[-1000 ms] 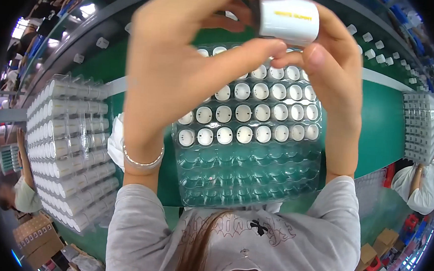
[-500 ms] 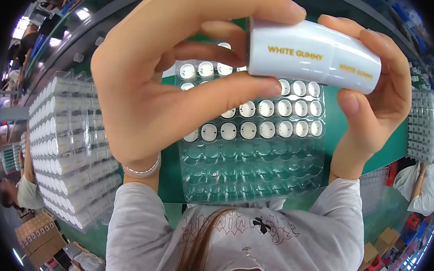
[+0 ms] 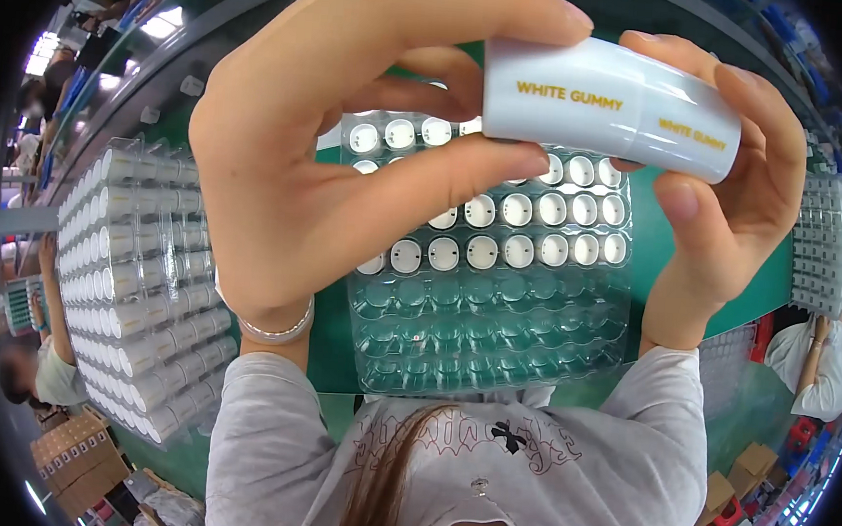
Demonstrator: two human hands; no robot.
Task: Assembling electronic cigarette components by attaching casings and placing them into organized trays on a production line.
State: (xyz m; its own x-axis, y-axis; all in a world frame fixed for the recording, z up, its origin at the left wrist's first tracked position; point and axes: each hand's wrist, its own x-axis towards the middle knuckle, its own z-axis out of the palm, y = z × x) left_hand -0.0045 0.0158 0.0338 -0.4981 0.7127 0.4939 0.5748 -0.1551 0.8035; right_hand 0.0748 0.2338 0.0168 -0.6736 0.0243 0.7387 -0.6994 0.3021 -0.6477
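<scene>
Both hands hold a glossy white cylinder with gold lettering and a seam round it, high up and close to view. My left hand pinches its left end between thumb and fingers. On the shorter right part, my right hand grips with thumb below and fingers above. The cylinder lies nearly level, its right end a little lower. Beneath the hands is a clear plastic tray whose far rows hold upright white round pieces. Its near rows show bare pockets. My left hand hides part of the tray.
A tall stack of white cylinders in clear trays stands at the left. Another stack of filled trays is at the right. The tray rests on a green tabletop. Co-workers sit at both sides, with cardboard boxes lower left.
The cylinder has turned slightly, so its dark left end face is now out of sight. My left hand has shifted a little to the right; both hands keep their hold.
</scene>
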